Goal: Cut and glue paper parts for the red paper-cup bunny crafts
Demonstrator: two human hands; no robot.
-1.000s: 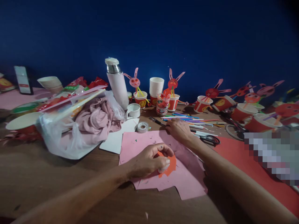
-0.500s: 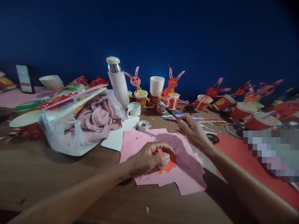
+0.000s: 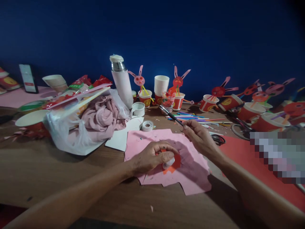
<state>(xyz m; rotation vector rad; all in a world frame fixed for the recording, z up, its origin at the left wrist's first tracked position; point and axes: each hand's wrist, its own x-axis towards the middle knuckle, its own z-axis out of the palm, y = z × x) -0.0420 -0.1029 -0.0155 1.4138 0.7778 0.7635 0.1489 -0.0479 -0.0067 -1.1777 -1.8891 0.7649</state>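
A dark pen (image 3: 172,116) with a shiny, see-through end is held in my right hand (image 3: 200,135); it points up and to the left above the desk. My left hand (image 3: 154,156) curls over a ragged orange paper piece (image 3: 175,164), with thumb and fingers bent round a small white round object (image 3: 169,163). The thumb covers part of that object, so its kind is unclear. Beneath lie stacked pink paper sheets (image 3: 190,178), their edges unevenly cut and dotted with tiny scraps.
A plastic bag with cloth (image 3: 69,136) lies left, before a flask (image 3: 121,86). Behind the paper are a tape roll (image 3: 147,126), a white mug (image 3: 138,110), drawing sticks (image 3: 190,117) and rabbit-faced paper cups (image 3: 145,99). Scissors (image 3: 218,139) and red paper (image 3: 235,152) lie right.
My left thumb has lifted a little, showing more of the white round object below it. The pen stays in my right hand, slightly lower. The whole view has shifted slightly.
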